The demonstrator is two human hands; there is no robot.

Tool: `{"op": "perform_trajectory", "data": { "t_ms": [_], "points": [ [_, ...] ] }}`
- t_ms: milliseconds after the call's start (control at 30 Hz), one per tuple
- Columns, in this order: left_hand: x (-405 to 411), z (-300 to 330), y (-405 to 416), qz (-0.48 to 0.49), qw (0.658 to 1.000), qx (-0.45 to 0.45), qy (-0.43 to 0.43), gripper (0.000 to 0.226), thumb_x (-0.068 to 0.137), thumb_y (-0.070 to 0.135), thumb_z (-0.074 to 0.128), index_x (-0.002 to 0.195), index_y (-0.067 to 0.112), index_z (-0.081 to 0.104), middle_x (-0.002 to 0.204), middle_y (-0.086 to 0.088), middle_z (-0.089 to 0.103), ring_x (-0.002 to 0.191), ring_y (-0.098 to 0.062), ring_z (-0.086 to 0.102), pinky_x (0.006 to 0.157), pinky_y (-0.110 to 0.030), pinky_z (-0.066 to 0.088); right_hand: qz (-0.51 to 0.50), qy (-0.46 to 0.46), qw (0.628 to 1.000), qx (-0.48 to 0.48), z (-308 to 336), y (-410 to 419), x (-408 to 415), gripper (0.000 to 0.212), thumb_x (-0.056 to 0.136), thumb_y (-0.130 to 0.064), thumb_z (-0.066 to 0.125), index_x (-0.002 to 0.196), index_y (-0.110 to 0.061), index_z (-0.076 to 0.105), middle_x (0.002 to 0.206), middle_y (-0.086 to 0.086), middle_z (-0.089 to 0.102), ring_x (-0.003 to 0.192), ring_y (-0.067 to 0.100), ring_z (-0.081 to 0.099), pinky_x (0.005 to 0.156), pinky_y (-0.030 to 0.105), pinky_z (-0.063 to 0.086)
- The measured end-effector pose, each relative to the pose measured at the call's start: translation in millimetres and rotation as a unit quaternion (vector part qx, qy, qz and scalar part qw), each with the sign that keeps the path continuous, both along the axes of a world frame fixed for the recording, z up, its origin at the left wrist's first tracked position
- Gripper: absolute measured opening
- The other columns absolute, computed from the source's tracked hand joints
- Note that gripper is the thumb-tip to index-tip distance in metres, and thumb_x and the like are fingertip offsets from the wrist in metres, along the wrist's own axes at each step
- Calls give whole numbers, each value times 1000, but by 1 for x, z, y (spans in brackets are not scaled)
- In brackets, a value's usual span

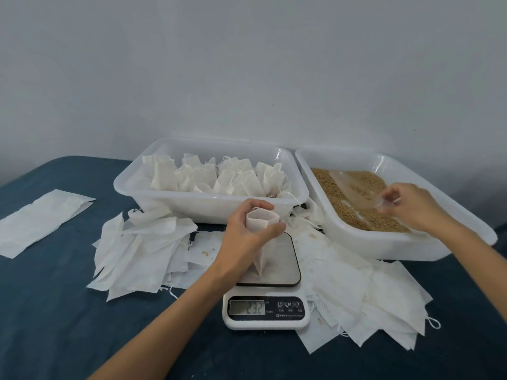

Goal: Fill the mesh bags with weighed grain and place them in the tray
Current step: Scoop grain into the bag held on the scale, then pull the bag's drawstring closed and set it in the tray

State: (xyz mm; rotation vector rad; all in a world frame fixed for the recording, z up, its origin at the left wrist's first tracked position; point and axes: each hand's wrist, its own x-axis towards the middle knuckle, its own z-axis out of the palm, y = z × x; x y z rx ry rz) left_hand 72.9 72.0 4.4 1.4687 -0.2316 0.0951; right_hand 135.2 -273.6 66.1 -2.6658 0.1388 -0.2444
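Note:
My left hand (pixel 248 231) grips a white mesh bag (pixel 262 220) by its open mouth and holds it upright on the steel platform of a white kitchen scale (pixel 267 305). The display reads 232. My right hand (pixel 408 205) is over the right tray (pixel 384 248) of brown grain (pixel 345 212) and holds a clear plastic scoop (pixel 354 187) by its end. The scoop lies low over the grain. The left white tray (pixel 208 204) holds several filled white bags (pixel 219 176).
Piles of empty flat mesh bags (pixel 142 250) lie left of the scale and more bags (pixel 365 292) lie to its right, under the grain tray's front. A flat white sheet (pixel 41 220) lies far left on the dark blue tabletop. A grey wall stands behind.

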Motion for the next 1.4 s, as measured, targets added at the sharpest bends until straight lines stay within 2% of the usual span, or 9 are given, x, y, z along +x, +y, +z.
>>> {"op": "perform_trajectory", "data": {
  "t_ms": [233,433,500,567,667,867,1033,1267,1400],
  "points": [
    [0,1,1,-19,1000,6,2,33,74,32,87,102,26,69,90,0,77,76,-7,68,66,-16,50,-43,165,962,-212,-12,7,18,28,86,-23,77,110,-8,72,113,6,69,98,23,62,82,30,51],
    [3,-3,2,-30,999,27,-16,21,82,29,83,99,24,74,88,2,75,80,-8,69,69,-17,51,-41,134,957,-255,-14,28,18,16,87,-15,74,97,-5,68,100,11,68,100,29,65,77,36,53],
    [4,-4,3,-30,998,44,-26,7,92,25,77,98,22,77,89,-4,77,84,-11,71,74,-20,52,-45,8,978,-204,-17,34,13,17,90,-16,72,100,-5,65,99,10,67,102,31,64,78,38,51],
    [4,-5,2,-27,996,70,-46,15,104,22,64,98,16,77,86,-5,77,85,-11,72,77,-20,52,-34,-132,987,-84,-21,52,1,20,93,-22,70,110,-12,66,100,2,68,95,23,64,81,37,51],
    [1,-4,1,-26,991,115,-66,28,111,27,50,102,14,74,82,-4,77,80,-10,72,75,-20,53,20,-238,970,43,-25,85,-18,9,95,-25,67,104,-22,67,88,-17,63,82,-1,60,69,16,41],
    [8,24,4,13,999,10,-48,33,111,27,48,100,7,71,80,-10,73,76,-16,70,55,-23,52,41,-247,958,137,-28,88,-21,17,99,-26,61,111,-16,68,98,-10,68,88,-9,58,71,6,40],
    [51,71,-29,24,996,11,-89,28,112,21,47,104,3,67,78,-7,72,75,-20,67,62,-30,54,47,-257,948,180,-25,84,-25,11,98,-24,63,106,-18,68,90,-18,65,84,-16,60,69,0,41],
    [118,76,-88,56,979,189,-50,34,112,13,41,101,-2,69,93,-19,75,78,-30,68,65,-38,56,39,-263,897,353,-20,72,-29,12,99,-17,59,106,-16,69,86,-5,73,83,6,70,79,20,55],
    [140,65,-81,134,941,304,-65,32,108,7,43,96,-9,69,99,-18,76,84,-31,69,73,-29,55,40,-249,868,428,-18,67,-27,13,100,-12,57,107,-12,69,88,4,74,85,15,72,83,27,58]
  ]
}}
